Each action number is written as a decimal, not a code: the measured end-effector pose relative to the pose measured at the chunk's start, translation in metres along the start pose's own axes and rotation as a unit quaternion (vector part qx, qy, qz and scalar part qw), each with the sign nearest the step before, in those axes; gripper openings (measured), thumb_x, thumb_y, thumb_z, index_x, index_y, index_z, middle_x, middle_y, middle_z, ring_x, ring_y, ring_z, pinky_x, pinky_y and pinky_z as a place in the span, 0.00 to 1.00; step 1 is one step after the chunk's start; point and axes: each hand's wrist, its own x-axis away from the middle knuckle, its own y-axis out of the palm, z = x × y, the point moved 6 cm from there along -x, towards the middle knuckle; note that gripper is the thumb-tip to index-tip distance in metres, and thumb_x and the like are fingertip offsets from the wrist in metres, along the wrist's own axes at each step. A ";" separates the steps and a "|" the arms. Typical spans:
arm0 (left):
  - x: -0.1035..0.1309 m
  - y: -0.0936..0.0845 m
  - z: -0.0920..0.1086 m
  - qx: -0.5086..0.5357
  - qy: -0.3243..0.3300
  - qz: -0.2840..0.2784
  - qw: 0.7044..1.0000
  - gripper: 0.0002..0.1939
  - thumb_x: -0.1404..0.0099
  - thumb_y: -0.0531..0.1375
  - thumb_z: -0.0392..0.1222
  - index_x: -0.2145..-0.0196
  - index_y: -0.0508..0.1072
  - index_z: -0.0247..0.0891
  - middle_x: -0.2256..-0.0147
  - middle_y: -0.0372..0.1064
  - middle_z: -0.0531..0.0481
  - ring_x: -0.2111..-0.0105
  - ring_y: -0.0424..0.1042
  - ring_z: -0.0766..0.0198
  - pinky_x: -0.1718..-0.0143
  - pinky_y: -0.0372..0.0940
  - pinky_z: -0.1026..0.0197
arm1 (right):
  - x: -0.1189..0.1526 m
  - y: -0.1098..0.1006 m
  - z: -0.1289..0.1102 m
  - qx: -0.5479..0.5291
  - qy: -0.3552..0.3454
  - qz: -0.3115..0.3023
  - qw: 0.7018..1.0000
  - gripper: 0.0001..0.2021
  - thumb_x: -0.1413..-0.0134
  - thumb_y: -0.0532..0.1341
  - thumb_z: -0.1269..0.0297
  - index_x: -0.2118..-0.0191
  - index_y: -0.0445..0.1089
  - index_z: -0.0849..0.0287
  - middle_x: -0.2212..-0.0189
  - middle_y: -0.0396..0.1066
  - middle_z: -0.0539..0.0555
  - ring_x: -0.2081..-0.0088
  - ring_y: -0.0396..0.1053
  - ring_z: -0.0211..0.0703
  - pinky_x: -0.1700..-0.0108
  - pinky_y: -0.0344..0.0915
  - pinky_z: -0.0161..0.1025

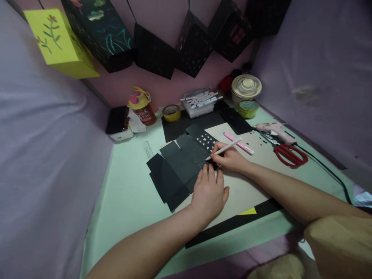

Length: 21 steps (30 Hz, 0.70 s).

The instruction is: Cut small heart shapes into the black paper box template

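Note:
A cut sheet of black card [181, 159] with flaps lies on a larger pale board [247, 186]. My left hand [208, 190] rests flat on the card's near edge, fingers stretched out. In my right hand [228, 157] is a white pen [229, 146], pinched between thumb and fingers, its tip at the card's surface. Faint drawn lines show on the card beside the tip. Several small star shapes [205, 142] appear pale on one black panel just beyond the pen. A pink pen-shaped tool [238, 143] lies on the board past my right hand.
Red-handled scissors [290, 156] and a pink glue gun [276, 131] with a black cord lie right. At the back stand a box of markers [200, 104], tape rolls [171, 113], a brown cup [145, 110] and a lidded tub [246, 87]. Black paper boxes [155, 50] hang above.

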 end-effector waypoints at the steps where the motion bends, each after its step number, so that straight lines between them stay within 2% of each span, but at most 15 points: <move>1: 0.000 0.000 0.000 0.000 0.001 0.000 1.000 0.29 0.34 0.57 0.49 0.42 0.64 0.27 0.43 0.61 0.27 0.42 0.62 0.41 0.43 0.60 0.45 | 0.000 0.000 0.000 0.002 -0.001 0.001 1.000 0.05 0.51 0.60 0.66 0.73 0.63 0.57 0.78 0.67 0.48 0.75 0.64 0.37 0.73 0.59 0.35; 21: 0.000 0.001 0.000 0.000 0.000 0.009 1.000 0.29 0.34 0.57 0.50 0.42 0.64 0.27 0.43 0.61 0.26 0.42 0.62 0.40 0.44 0.60 0.45 | 0.001 -0.001 -0.001 0.002 -0.007 0.000 1.000 0.04 0.51 0.60 0.66 0.73 0.63 0.57 0.78 0.67 0.48 0.75 0.64 0.37 0.73 0.59 0.36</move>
